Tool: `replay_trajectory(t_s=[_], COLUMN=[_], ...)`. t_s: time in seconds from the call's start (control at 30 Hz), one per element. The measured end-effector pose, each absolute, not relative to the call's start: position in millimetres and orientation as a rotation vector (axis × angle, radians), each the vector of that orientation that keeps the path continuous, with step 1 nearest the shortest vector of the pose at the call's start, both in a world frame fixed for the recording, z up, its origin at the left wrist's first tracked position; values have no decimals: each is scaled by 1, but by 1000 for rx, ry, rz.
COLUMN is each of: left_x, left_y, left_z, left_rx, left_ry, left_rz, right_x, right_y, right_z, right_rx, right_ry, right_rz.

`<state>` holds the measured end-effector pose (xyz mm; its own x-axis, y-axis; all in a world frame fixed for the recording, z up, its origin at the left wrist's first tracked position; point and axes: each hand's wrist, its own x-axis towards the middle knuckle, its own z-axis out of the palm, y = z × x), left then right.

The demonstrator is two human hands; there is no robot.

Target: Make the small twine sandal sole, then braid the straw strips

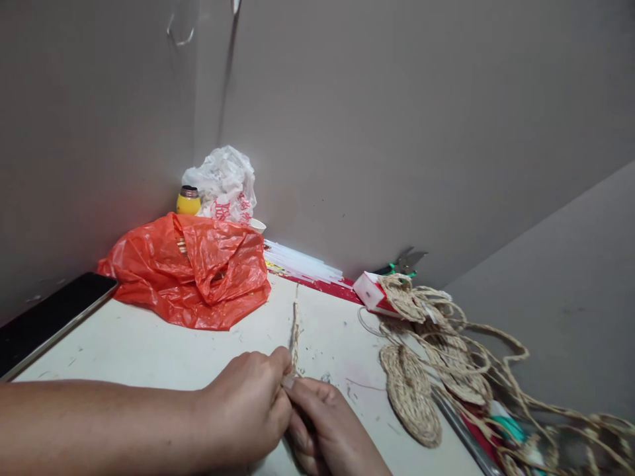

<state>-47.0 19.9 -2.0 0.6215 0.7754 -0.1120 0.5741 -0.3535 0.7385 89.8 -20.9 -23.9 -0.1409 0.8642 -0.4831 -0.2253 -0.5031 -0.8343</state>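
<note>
A thin twisted straw cord (pixel 296 324) lies across the white tabletop and runs down into both hands. My left hand (pixel 253 396) is closed in a fist around its near part. My right hand (pixel 327 420) meets it at the front, thumb and fingers pinched on the same cord at the left fingertips. The bit of cord between the fingers is hidden. To the right lies a flat sole-shaped piece of coiled straw braid (pixel 411 400).
On the left are a black phone-like slab (pixel 54 317) and an orange plastic bag (pixel 198 277). Behind stand a yellow jar (pixel 188 201), a white bag (pixel 225 175) and white sticks (pixel 302 261). Pruning shears (pixel 404 263), a box (pixel 370 291) and tangled straw rope (pixel 516 357) lie right.
</note>
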Motion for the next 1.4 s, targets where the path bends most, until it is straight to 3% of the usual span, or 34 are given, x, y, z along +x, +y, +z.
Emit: replay_trajectory(t_s=[0.23, 0.43, 0.53, 0.6, 0.8, 1.2, 1.4], left_x=[-44, -53, -54, -51, -42, -47, -48], left_y=[20, 25, 35, 41, 44, 48, 51], left_z=[-10, 23, 32, 27, -5, -2, -5], left_rx=[1990, 1942, 1842, 1683, 1147, 1548, 1416], left_ry=[1005, 963, 980, 917, 738, 780, 714], left_rz=[389, 294, 457, 533, 216, 239, 181], right_x=[91, 98, 100, 101, 103, 113, 117], right_y=[-24, -21, -19, -19, -20, -16, -15], right_z=[-23, -23, -17, -14, -12, -9, -6], right_rx=[-1267, -1239, -1201, -1202, -1261, -1386, -1442], right_ry=[-674, -639, -647, -681, -846, -1057, -1254], right_rz=[1711, 1683, 1720, 1741, 1803, 1792, 1669])
